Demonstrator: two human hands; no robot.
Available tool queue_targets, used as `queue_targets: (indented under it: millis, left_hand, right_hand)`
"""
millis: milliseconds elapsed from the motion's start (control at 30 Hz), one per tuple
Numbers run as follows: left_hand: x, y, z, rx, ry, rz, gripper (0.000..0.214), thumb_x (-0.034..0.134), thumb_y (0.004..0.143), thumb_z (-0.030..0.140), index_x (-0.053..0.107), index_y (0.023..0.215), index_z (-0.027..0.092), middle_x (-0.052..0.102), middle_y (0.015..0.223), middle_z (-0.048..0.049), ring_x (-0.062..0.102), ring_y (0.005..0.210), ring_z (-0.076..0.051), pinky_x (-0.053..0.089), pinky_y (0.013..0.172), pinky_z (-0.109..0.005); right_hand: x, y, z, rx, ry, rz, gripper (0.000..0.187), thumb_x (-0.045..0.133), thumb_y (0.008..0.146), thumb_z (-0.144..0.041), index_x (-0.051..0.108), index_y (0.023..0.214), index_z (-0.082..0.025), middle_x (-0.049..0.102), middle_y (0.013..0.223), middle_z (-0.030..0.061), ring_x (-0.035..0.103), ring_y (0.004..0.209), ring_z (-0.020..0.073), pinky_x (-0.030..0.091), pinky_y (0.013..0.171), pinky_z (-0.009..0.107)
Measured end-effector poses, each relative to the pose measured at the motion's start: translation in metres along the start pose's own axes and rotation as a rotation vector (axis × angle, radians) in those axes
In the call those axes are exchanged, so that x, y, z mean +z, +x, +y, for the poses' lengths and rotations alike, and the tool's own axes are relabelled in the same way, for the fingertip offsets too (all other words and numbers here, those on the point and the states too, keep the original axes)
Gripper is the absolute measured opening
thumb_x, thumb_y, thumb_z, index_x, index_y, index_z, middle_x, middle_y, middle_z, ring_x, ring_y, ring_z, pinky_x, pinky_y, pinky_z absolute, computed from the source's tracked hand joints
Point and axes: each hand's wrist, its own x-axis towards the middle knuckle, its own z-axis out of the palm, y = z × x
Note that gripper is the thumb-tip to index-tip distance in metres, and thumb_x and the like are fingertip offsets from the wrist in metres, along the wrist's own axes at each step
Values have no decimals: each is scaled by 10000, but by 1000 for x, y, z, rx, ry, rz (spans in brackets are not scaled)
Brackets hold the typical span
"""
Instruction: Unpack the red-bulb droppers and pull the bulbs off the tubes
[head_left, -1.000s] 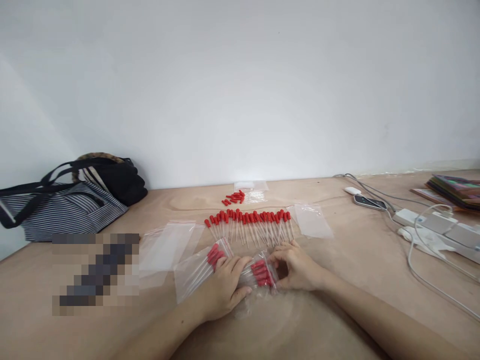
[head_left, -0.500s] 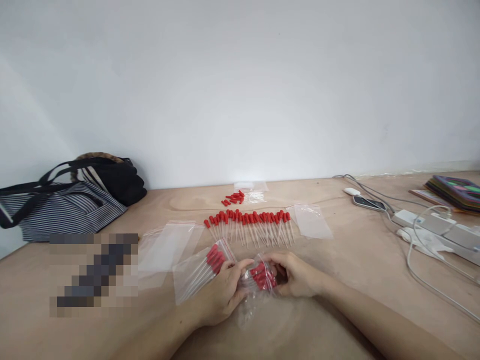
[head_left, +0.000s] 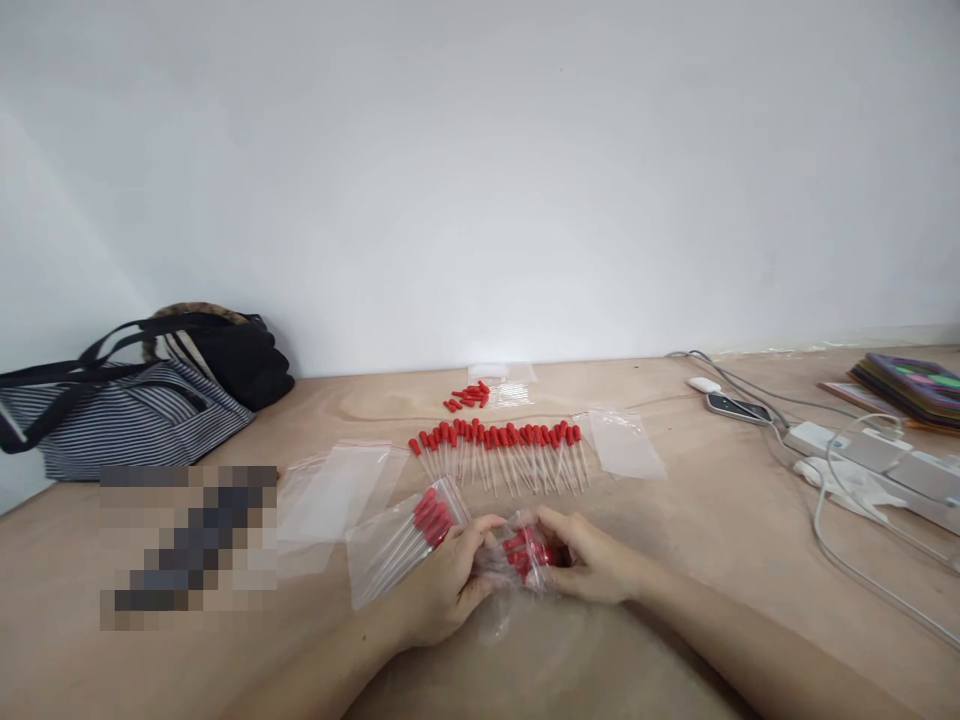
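My left hand (head_left: 450, 585) is closed on a clear zip bag (head_left: 496, 622), pinching it between thumb and fingers. From the other side my right hand (head_left: 589, 560) curls around several droppers with red rubber bulbs (head_left: 519, 552) at the bag's mouth. Their glass stems point toward my left hand and are mostly hidden by plastic and fingers. Beside my left hand lies a filled zip bag (head_left: 386, 555) with several red-bulbed droppers inside. Beyond both hands, a row of droppers (head_left: 495, 440) lies side by side on the wooden table (head_left: 705, 620), bulbs pointing away from me.
Loose red bulbs (head_left: 471, 396) and a bag of clear stems (head_left: 510, 392) lie farther back. Flat zip bags rest left (head_left: 330, 490) and right (head_left: 624, 445) of the row. A striped bag (head_left: 142, 420) stands left; a power strip (head_left: 892, 465) with cables lies right.
My right hand has shifted slightly at the bag's mouth, its thumb now farther left over the red bulbs. The bag is bunched differently. Everything else stays put.
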Motion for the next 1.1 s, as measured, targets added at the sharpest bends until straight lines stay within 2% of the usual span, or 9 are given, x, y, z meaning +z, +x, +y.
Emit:
queue_targets:
  millis: [100,200,367,467,533,633,800,933,1100]
  left_hand:
    - [-1,0,1,-23,-3,-10,476,493,786,187,294,1218,214,516,1043,-60,466,973,-203,389,834,-352]
    - [-3,0,1,-51,-17,-28,573,578,750,264,296,1247,214,507,1059,-67,465,974,-219,389,832,-358]
    - [-3,-1,1,-76,-29,-48,612,600,731,280,306,1263,224,519,1043,-55,469,956,-217,378,841,-356]
    - [-1,-2,1,-68,-26,-37,558,584,732,267,334,1230,237,516,1052,-50,478,933,-207,384,829,-341]
    - [-1,-2,1,-57,-27,-21,490,575,736,268,370,1180,235,516,1041,-44,491,887,-191,398,795,-322]
    - [-1,-1,1,-20,-22,-6,385,580,733,266,428,1085,224,520,1002,-31,495,838,-174,405,747,-296]
    - [-2,0,4,-40,-23,-7,358,589,720,234,439,1044,209,514,954,-24,491,792,-157,398,721,-283]
    - [-2,-1,6,-72,-33,-16,368,589,718,223,440,1055,211,510,951,-21,491,780,-151,395,708,-277]
    - [-2,-2,6,-87,-49,-6,378,602,705,224,454,1052,217,512,918,-12,490,765,-148,395,698,-273]
  right_hand:
    - [7,4,5,93,226,46,293,626,703,-345,460,884,-186,527,727,-39,458,522,52,398,465,177]
    - [6,5,7,240,330,97,355,615,698,-440,437,885,-196,527,685,-53,424,414,34,371,352,159]
    - [-16,0,9,352,349,164,420,642,650,-493,424,851,-196,544,575,-74,419,316,32,276,275,130]
    - [-26,-3,13,414,429,244,425,660,628,-487,423,817,-190,556,551,-68,496,379,53,334,325,131]
    - [-27,-2,16,424,486,288,423,679,612,-467,434,806,-182,565,561,-62,510,408,52,346,347,129]
    - [-20,2,18,386,517,349,406,689,600,-456,441,751,-173,551,535,-64,460,377,33,291,323,122]
    - [-13,10,17,376,521,487,395,687,583,-460,432,683,-176,515,477,-79,378,330,18,217,300,129]
    - [-37,11,21,437,496,529,358,700,558,-405,453,687,-179,513,478,-81,379,335,22,199,305,139]
    - [-93,10,34,527,326,421,265,682,556,-336,507,658,-165,512,488,-69,354,350,10,194,324,146]
